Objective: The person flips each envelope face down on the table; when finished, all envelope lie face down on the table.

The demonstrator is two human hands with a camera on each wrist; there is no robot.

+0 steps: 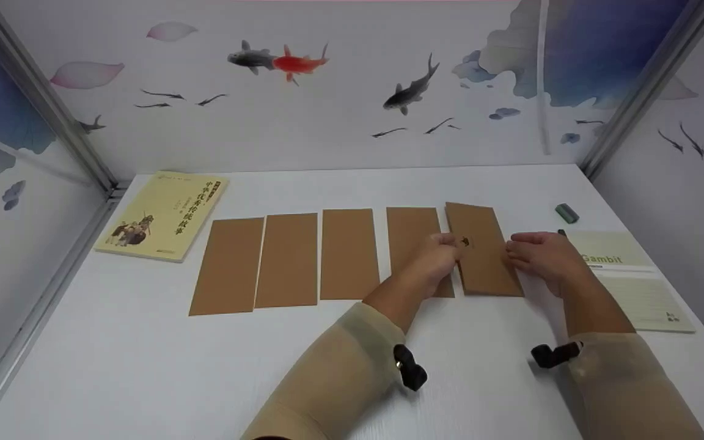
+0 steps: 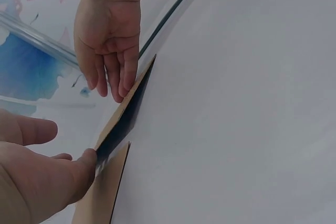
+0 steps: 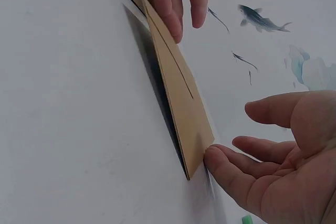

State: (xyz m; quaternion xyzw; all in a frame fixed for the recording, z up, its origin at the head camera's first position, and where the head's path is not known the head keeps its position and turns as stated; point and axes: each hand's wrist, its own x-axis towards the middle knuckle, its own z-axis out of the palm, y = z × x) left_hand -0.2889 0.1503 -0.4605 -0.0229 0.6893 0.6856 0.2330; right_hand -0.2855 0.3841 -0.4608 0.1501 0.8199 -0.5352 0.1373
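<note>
A brown kraft-paper notebook (image 1: 486,256) with a small dark mark on its cover lies at the right end of a row of brown notebooks. Its body stands slightly tilted off the table, a dark gap showing beneath it in both wrist views. My left hand (image 1: 434,263) touches its left edge with extended fingers, thumb apart in the left wrist view. From the other side, my right hand (image 3: 283,166) meets the right edge with its fingertips, thumb held away from the cover. Under my left wrist lies a neighbouring brown notebook (image 1: 413,226), partly covered.
Three more brown notebooks lie to the left, one of them the middle notebook (image 1: 349,253). A yellow book (image 1: 162,214) lies at the back left. On the right are a pale green notepad (image 1: 645,299) and a small green object (image 1: 567,213). Printed walls enclose the white table (image 1: 205,373).
</note>
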